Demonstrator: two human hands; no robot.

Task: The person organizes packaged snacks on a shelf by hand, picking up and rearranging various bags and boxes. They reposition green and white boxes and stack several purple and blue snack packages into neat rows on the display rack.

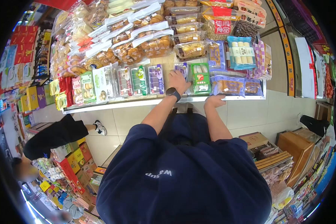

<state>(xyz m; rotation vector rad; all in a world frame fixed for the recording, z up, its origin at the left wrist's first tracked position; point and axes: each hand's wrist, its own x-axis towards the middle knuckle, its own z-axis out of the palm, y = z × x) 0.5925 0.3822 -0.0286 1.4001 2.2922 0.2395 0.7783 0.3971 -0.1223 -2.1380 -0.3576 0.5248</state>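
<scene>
My left hand, with a dark watch at the wrist, reaches over the display's front row. Its fingers lie stretched on a purple-and-white snack pack, the thumb out to the side; the hand covers much of that pack. Just right of it lies a green pack with a clear window. My right hand rests at the display's white front edge, fingers stretched to the right, below a purple bag of brown pastries. No item shows in it.
Left along the row stand another purple pack and a green pack. Bagged pastries fill the area behind. A blue pack of white rolls lies at right. A person in black trousers is at left; boxes stand behind me.
</scene>
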